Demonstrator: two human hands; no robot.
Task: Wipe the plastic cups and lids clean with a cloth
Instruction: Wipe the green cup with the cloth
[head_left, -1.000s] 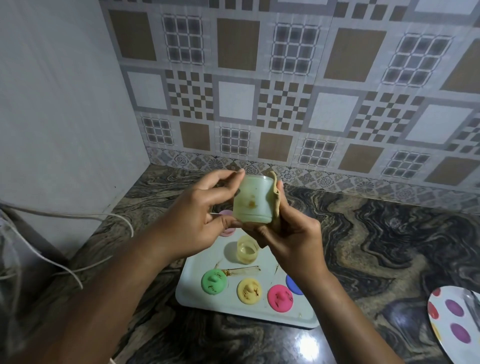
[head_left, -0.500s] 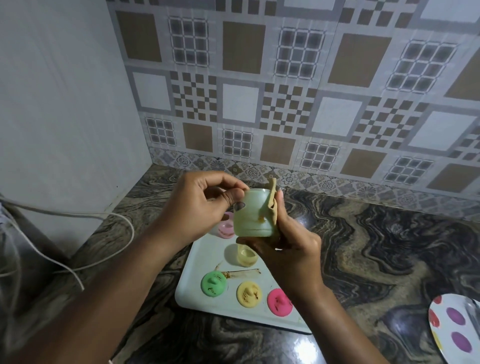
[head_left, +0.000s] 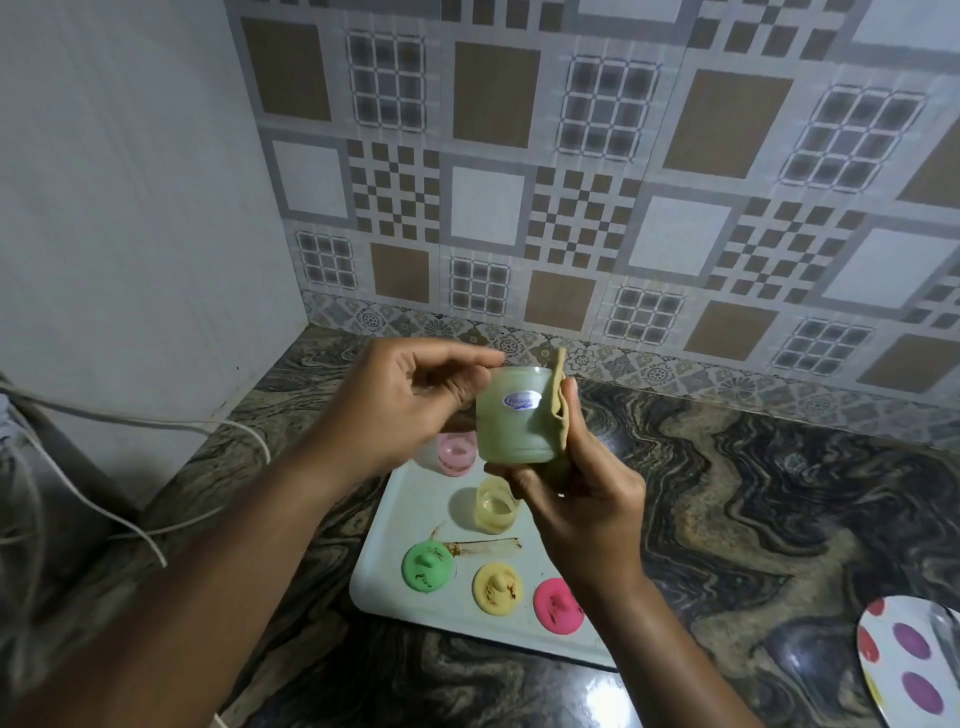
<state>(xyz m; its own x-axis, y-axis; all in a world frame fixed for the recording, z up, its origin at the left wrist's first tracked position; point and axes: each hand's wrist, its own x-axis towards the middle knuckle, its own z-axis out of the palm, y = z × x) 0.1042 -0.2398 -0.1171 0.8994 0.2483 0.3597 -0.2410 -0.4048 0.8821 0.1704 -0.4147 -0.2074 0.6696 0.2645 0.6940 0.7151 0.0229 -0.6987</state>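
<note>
— Well, green cup (head_left: 511, 421): held up above the tray (head_left: 384, 571), between both hands.
— Grip?
— Left hand (head_left: 395, 410) pinching its left side; right hand (head_left: 582, 499) curled under the base, clamping the cloth (head_left: 561, 410) to its right wall.
— Below?
— Pink cup (head_left: 457, 452) and yellow cup (head_left: 496, 506) on the tray's far half; green lid (head_left: 428, 566), yellow lid (head_left: 497, 590) and pink lid (head_left: 558, 605) rowed near the front edge.
— Room?
— Open counter (head_left: 779, 519) rightward to a spotted plate (head_left: 904, 665); cable (head_left: 130, 426) and wall close on the left.

I am wearing the one wide-angle camera on my head; it is looking forward and down, close over my left hand (head_left: 395, 415) and right hand (head_left: 587, 501), toward the brown-and-white patterned tiled wall (head_left: 571, 182).
</note>
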